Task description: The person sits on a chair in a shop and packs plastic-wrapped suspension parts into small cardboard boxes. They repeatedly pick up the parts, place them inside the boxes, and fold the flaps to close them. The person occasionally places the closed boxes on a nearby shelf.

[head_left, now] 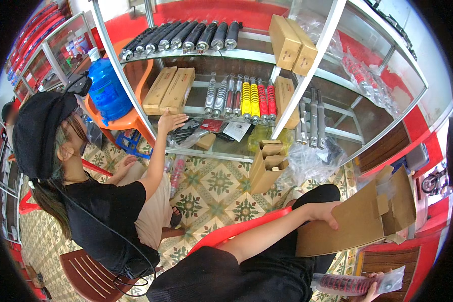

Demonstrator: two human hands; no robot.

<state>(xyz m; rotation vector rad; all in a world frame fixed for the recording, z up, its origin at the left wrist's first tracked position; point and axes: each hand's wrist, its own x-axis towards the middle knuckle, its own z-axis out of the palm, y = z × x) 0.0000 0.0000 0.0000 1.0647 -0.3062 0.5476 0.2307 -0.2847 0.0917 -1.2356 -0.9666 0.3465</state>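
My left hand grips the side of a brown cardboard box, its fingers wrapped on the near edge. The box tilts, and its flaps stand open at the right end; some clear plastic shows inside. Low at the right, my right hand is closed around a shock absorber with a red spring, wrapped in clear plastic. This shock absorber lies below the box, apart from it. Part of the right hand is cut off by the lower edge.
A co-worker in black sits at the left, one hand stretched toward closed boxes on the glass shelf. Shock absorbers stand in rows on the shelves. Open boxes and loose plastic wrap are by the shelf's foot.
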